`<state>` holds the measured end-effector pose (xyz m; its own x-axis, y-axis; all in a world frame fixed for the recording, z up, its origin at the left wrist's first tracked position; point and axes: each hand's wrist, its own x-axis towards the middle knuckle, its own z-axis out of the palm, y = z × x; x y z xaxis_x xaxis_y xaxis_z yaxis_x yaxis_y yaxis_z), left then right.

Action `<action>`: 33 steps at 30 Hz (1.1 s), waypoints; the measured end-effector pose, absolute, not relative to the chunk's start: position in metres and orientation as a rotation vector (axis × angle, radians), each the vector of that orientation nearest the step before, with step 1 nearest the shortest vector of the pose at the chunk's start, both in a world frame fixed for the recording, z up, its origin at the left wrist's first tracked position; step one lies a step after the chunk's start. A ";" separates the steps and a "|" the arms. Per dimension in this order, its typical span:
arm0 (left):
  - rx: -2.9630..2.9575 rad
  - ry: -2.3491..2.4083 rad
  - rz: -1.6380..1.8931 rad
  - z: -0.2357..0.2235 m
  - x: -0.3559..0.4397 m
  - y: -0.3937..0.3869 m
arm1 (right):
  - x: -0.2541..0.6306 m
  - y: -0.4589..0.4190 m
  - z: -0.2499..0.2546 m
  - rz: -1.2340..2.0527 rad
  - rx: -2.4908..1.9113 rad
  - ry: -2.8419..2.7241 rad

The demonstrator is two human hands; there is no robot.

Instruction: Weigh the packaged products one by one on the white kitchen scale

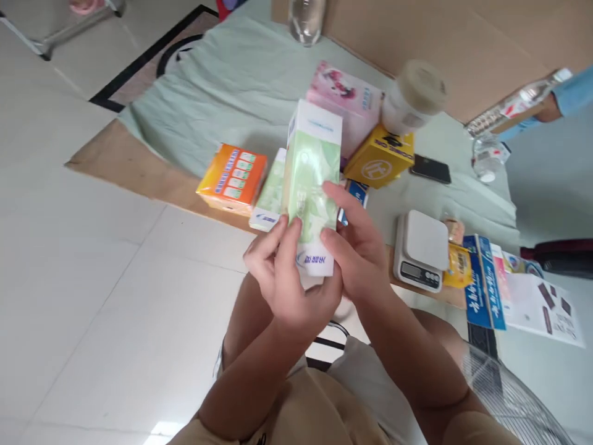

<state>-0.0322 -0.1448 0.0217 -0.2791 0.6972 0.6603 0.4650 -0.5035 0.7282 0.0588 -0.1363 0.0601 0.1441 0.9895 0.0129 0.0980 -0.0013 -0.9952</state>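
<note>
A long green and white carton is held up in front of me, its printed end towards my body. My left hand grips its near end from the left, fingers on the top face. From the right, my right hand is closed on the same carton, with the thumb and a finger on its face. Partly hidden behind it lies a similar green and white carton. An orange box sits left of that one. A blue packet shows partly behind my right hand.
Behind stand a pink box, a yellow box and a lidded jar. At right are a phone, a digital scale and blue packets. Another person's hand is near plastic bottles; a fan grille is close by.
</note>
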 end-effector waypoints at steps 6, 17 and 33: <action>1.968 0.778 1.536 0.026 0.032 -0.177 | 0.160 -0.206 0.058 0.615 -1.532 -1.003; 1.962 0.699 0.677 -0.021 0.156 -0.135 | 0.294 -0.224 0.007 0.233 -1.981 -1.031; 2.089 0.679 0.702 -0.040 0.166 -0.133 | 0.300 -0.227 0.005 0.011 -2.042 -1.105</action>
<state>0.1657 -0.1334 -0.0405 0.7004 0.6713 0.2424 0.2197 -0.5259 0.8217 0.2996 -0.2266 0.0051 0.6191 0.7075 0.3409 0.7007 -0.3017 -0.6465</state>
